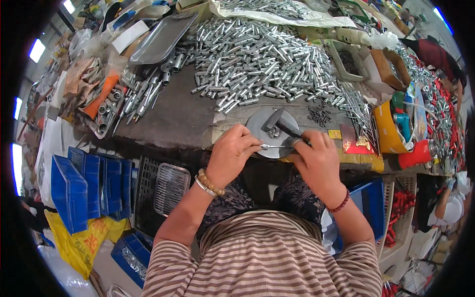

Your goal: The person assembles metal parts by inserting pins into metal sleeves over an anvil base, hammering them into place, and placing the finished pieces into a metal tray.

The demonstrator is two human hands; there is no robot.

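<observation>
A round grey metal disc (pixel 255 129) sits at the table's front edge with a hammer (pixel 283 123) across it, its dark head toward the far side. My left hand (pixel 231 151) pinches a small silver metal tube (pixel 267 147) above the disc's near part. From that tube a thin rod runs right to the fingers of my right hand (pixel 316 157). The hammer's handle passes under that hand's fingers, which are curled around it. Whether the right fingertips also grip the rod is hard to see. Small metal bits (pixel 273 131) lie on the disc next to the hammer head.
A large heap of silver tubes (pixel 262 62) covers the far table. Small dark pins (pixel 319 114) and thin rods (pixel 358 111) lie right of the disc, near a red packet (pixel 350 138) and a yellow container (pixel 388 128). Blue bins (pixel 69 193) stand at the lower left.
</observation>
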